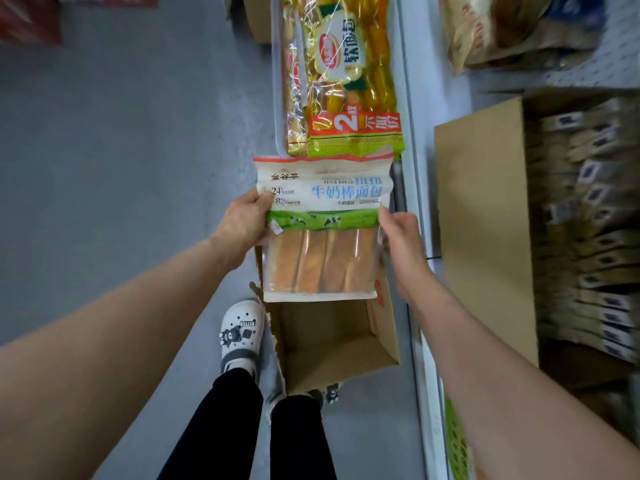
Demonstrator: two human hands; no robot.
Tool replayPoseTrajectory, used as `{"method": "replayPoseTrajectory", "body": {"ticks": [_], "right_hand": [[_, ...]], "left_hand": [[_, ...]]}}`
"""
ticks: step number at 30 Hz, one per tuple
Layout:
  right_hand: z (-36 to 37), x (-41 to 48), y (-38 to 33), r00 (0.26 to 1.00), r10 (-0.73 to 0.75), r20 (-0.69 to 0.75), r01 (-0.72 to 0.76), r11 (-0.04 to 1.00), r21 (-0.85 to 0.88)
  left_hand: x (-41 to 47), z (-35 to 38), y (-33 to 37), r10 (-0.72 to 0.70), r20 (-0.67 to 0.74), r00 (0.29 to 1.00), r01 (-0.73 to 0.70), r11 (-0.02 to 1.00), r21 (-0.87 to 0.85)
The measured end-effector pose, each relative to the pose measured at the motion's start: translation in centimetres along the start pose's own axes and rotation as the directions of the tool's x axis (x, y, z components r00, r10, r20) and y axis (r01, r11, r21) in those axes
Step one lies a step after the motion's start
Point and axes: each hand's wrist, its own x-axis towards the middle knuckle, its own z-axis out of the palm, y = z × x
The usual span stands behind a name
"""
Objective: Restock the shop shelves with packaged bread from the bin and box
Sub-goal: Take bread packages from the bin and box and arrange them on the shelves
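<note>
Head view: left hand (242, 223), right hand (401, 233) fingers grip stick bread pack (322, 223) edges.

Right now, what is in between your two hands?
The stick bread pack lies between the left hand and the right hand, and each hand grips one side. The head view shows this.

Even soft light, blurred edges, wide-angle distortion
</note>
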Motion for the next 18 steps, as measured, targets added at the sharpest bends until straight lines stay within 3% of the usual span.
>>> {"method": "replayPoseTrajectory", "body": {"ticks": [4, 11, 14, 18], "right_hand": [[-2.4, -5.0, -0.9, 0.976, 0.155, 0.15, -0.131, 0.979, -0.154], [-6.0, -12.4, -2.9, 0.948, 0.233, 0.215, -0.245, 0.969, 0.031], [-7.3, -15.9, -4.3, 0.939, 0.28, 0.202, -0.296, 0.954, 0.055], [-10.0, -21.3, -7.8, 0.963, 0.207, 0.174, -0.216, 0.976, 0.037]], "left_hand": [[-4.5, -0.3, 3.4, -0.061, 0.068, 0.996, 0.064, 0.997, -0.038], [-14.0, -0.4, 7.3, -0.131, 0.138, 0.982, 0.125, 0.991, 0.053], [-18.6, -0.6, 8.1, -0.078, 0.206, 0.975, 0.06, 0.994, 0.095], [-24.9, -0.9, 9.5, 0.004, 0.318, 0.948, -0.044, 0.992, 0.119]]}}
